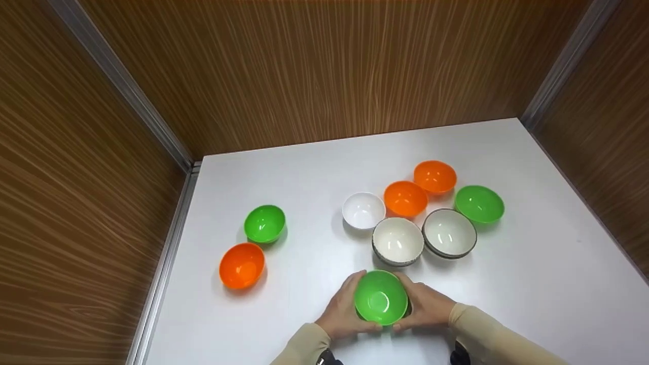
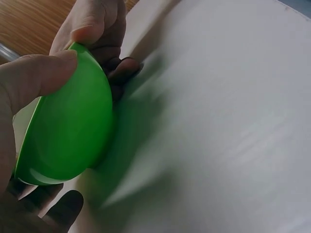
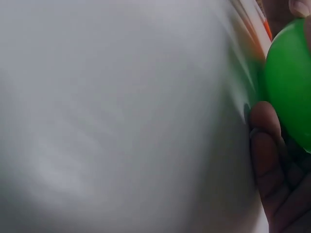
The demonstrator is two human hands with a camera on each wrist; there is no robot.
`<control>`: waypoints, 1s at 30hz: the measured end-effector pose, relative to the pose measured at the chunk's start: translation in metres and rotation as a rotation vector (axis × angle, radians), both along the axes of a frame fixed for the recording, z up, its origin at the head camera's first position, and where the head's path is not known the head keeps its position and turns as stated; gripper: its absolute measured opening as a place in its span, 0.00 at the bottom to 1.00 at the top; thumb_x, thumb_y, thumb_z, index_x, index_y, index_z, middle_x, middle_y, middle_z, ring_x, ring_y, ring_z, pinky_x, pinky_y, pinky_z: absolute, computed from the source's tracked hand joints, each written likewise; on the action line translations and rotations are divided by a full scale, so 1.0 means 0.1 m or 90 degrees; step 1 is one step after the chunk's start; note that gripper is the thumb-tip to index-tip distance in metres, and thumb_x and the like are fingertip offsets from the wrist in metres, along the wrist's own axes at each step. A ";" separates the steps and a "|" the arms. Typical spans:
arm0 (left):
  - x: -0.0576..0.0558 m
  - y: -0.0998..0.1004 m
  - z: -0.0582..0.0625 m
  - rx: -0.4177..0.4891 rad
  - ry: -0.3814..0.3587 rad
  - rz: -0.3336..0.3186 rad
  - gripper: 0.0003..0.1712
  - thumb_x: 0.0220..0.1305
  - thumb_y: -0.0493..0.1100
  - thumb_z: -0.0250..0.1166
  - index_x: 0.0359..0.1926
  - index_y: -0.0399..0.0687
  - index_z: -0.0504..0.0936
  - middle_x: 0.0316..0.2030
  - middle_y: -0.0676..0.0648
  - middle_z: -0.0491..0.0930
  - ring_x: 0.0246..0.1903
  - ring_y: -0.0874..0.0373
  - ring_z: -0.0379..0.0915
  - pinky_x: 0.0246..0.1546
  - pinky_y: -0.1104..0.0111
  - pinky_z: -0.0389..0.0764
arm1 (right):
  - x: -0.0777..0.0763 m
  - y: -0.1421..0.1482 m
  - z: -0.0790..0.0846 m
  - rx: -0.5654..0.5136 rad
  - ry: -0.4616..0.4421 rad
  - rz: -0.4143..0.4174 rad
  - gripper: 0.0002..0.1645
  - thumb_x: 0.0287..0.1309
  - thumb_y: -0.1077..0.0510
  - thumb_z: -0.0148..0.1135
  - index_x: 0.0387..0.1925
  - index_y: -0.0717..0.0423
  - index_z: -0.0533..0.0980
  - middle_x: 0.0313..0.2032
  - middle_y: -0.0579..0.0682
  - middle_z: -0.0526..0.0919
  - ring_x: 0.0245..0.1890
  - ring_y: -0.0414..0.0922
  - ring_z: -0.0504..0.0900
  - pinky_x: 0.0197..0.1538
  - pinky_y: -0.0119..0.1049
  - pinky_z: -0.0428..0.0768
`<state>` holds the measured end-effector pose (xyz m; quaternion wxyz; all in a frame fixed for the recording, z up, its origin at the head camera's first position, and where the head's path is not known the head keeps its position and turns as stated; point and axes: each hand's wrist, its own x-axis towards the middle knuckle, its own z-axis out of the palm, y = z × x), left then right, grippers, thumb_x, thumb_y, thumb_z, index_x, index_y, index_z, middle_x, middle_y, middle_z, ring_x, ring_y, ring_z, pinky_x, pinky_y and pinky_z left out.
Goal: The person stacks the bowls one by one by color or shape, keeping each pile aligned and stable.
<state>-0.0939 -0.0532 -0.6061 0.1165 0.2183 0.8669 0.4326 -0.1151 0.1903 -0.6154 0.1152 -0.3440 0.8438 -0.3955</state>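
Note:
Both hands hold one green bowl [image 1: 381, 298] upright near the front of the white table, its open side facing up. My left hand [image 1: 345, 309] grips its left side, the thumb at the near rim and the fingers round the far side. On the opposite side my right hand [image 1: 426, 305] grips it the same way, the two thumbs close together at the near rim. In the left wrist view the bowl [image 2: 73, 121] shows its smooth outer wall above its shadow. Just beyond the held bowl stand two cream bowls with dark rims, the left [image 1: 398, 241] and the right [image 1: 449, 233].
Behind the cream bowls are a white bowl [image 1: 363, 210], two orange bowls [image 1: 405, 198] [image 1: 435, 176] and a green bowl [image 1: 479, 204]. To the left stand another green bowl [image 1: 264, 223] and an orange bowl [image 1: 242, 265]. Wood-grain panels [image 1: 324, 71] enclose the table [image 1: 304, 177].

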 end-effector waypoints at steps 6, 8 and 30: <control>0.01 0.04 -0.01 0.001 -0.004 0.000 0.68 0.31 0.65 0.74 0.69 0.51 0.47 0.64 0.57 0.55 0.61 0.60 0.56 0.61 0.62 0.60 | 0.00 0.06 -0.04 0.002 0.008 0.003 0.64 0.28 0.35 0.74 0.65 0.49 0.52 0.53 0.41 0.73 0.50 0.39 0.73 0.55 0.43 0.72; 0.01 0.05 -0.02 0.006 -0.001 0.000 0.68 0.30 0.64 0.74 0.69 0.51 0.47 0.64 0.57 0.55 0.61 0.60 0.56 0.61 0.61 0.60 | 0.00 0.06 -0.06 -0.003 0.009 0.002 0.63 0.29 0.35 0.74 0.65 0.49 0.52 0.53 0.40 0.73 0.50 0.39 0.73 0.55 0.43 0.72; -0.31 -0.16 0.21 0.117 -0.087 0.083 0.52 0.51 0.59 0.65 0.70 0.49 0.48 0.61 0.48 0.62 0.55 0.51 0.65 0.56 0.58 0.68 | 0.03 0.07 -0.05 -0.020 -0.005 -0.013 0.61 0.29 0.39 0.75 0.65 0.47 0.54 0.51 0.42 0.75 0.48 0.40 0.75 0.53 0.43 0.73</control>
